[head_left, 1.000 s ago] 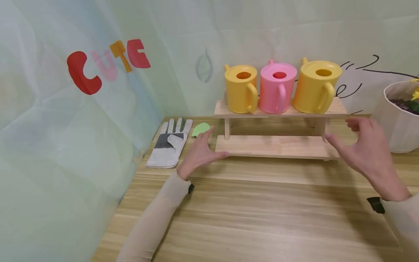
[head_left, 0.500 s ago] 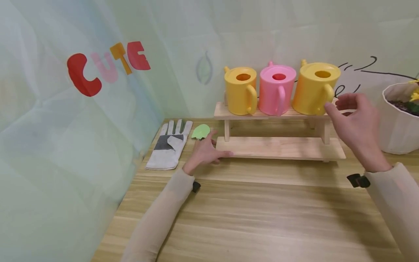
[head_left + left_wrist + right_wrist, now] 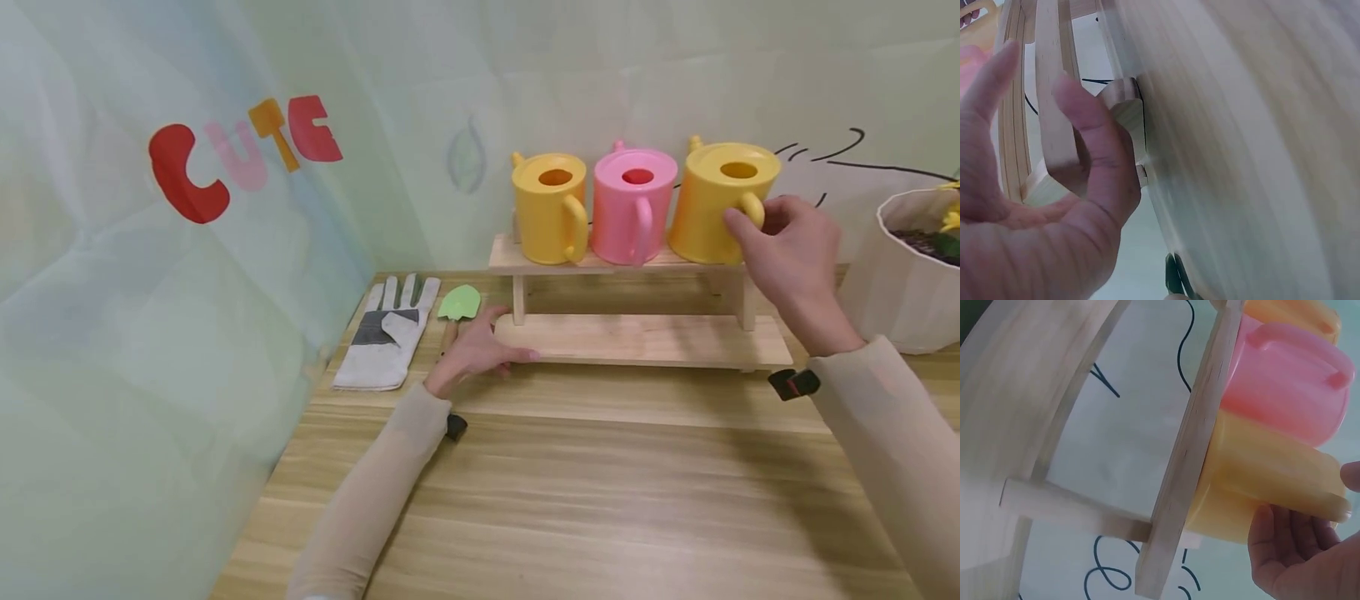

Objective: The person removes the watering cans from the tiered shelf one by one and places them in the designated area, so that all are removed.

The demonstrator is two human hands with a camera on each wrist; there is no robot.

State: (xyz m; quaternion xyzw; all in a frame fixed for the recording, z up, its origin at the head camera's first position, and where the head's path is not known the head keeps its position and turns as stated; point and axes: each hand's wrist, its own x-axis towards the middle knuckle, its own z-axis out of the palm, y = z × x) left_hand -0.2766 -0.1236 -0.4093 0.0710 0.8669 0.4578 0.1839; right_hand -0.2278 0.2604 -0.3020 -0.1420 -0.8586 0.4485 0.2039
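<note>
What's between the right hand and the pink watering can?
A yellow watering can. The right hand holds its handle; the pink can stands to its left. Head and right wrist views show this.

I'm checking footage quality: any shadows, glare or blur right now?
Head view: soft shadow on the table beside the right sleeve, pale sheen lower down; left wrist: the table's grain looks smeared; right wrist: slightly hazy, soft edges on the nearer yellow watering can.
</note>
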